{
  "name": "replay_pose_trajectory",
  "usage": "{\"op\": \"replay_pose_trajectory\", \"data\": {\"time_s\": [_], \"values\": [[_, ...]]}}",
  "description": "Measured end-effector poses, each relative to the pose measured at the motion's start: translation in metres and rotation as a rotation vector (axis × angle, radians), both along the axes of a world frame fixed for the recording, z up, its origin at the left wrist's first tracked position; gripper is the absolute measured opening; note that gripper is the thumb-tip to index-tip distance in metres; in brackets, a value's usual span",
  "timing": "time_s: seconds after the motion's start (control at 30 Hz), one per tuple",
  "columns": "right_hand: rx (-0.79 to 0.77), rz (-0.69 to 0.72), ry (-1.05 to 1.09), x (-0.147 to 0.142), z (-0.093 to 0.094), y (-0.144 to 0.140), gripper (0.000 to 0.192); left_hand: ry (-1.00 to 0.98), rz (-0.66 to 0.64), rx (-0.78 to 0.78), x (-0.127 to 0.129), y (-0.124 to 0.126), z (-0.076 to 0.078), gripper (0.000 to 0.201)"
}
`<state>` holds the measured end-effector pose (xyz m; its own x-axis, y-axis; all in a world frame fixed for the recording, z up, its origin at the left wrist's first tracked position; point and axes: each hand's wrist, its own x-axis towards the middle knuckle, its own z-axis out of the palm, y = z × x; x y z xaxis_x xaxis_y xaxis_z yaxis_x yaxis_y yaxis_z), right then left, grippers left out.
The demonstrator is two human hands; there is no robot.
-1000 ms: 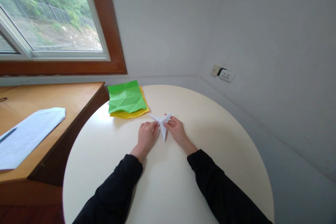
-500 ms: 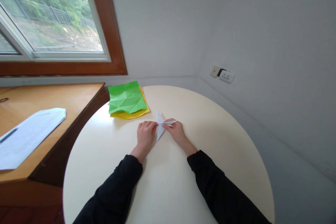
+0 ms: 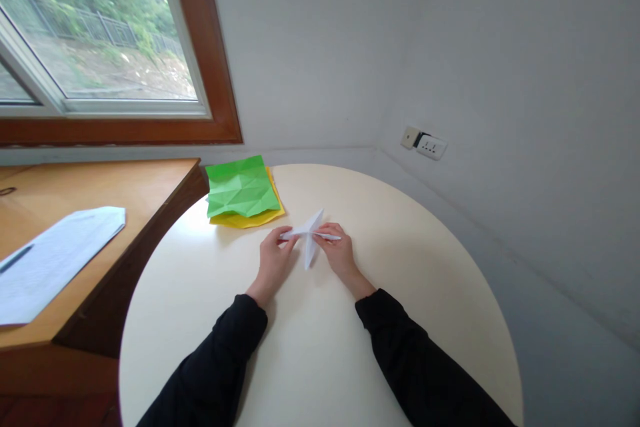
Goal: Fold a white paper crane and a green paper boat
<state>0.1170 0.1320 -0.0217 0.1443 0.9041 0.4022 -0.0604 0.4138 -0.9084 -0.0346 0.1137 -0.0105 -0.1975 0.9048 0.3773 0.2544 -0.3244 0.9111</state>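
A white folded paper piece (image 3: pixel 310 250) with several pointed arms is held just over the round table. My left hand (image 3: pixel 274 255) pinches its left arm between thumb and fingers. On the opposite side, my right hand (image 3: pixel 337 252) is closed on the right arm. One point of the paper sticks up and away to the right between the hands, and another points down toward me. Fingers cover parts of the two side arms.
Creased green paper (image 3: pixel 243 187) lies on yellow paper (image 3: pixel 250 219) at the back left of the round cream table (image 3: pixel 320 347). A wooden desk (image 3: pixel 140 187) at the left bears white sheets (image 3: pixel 65 260) and a pen (image 3: pixel 16 258). Wall sockets (image 3: pixel 431 146) are at the right.
The left fingers have shifted and opened from a curled grip to a pinch, showing the paper's left arm. The paper's far point now leans right and looks wider.
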Motion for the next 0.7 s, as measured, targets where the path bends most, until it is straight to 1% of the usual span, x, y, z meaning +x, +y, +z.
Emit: {"op": "replay_pose_trajectory", "data": {"time_s": [0.07,0.13,0.2,0.23,0.27,0.3,0.37,0.43,0.57,0.7], "values": [[0.023,-0.045,-0.007,0.001,0.002,-0.001,0.009,-0.11,-0.018,-0.029,-0.001,0.003,0.0,0.033],[0.042,-0.08,-0.012,0.001,0.003,-0.002,0.007,-0.316,-0.088,-0.098,0.0,0.003,0.001,0.049],[0.063,-0.101,-0.019,0.0,0.004,-0.004,0.006,-0.585,-0.226,-0.211,0.003,0.001,0.003,0.061],[0.076,-0.104,-0.028,-0.001,0.005,-0.005,0.005,-0.7,-0.307,-0.27,0.005,0.0,0.005,0.063],[0.09,-0.1,-0.043,-0.002,0.005,-0.007,0.005,-0.772,-0.377,-0.318,0.007,-0.002,0.006,0.063],[0.104,-0.09,-0.061,-0.003,0.006,-0.008,0.004,-0.795,-0.422,-0.347,0.009,-0.004,0.007,0.061],[0.124,-0.058,-0.101,-0.006,0.006,-0.011,0.004,-0.791,-0.455,-0.372,0.013,-0.007,0.009,0.053],[0.13,-0.027,-0.131,-0.009,0.006,-0.014,0.004,-0.784,-0.445,-0.37,0.014,-0.008,0.01,0.047],[0.101,0.009,-0.157,-0.011,0.008,-0.016,0.008,-0.784,-0.407,-0.36,0.013,-0.007,0.01,0.043],[0.082,0.022,-0.152,-0.011,0.013,-0.019,0.018,-0.772,-0.347,-0.388,0.01,-0.007,0.011,0.039]]}}
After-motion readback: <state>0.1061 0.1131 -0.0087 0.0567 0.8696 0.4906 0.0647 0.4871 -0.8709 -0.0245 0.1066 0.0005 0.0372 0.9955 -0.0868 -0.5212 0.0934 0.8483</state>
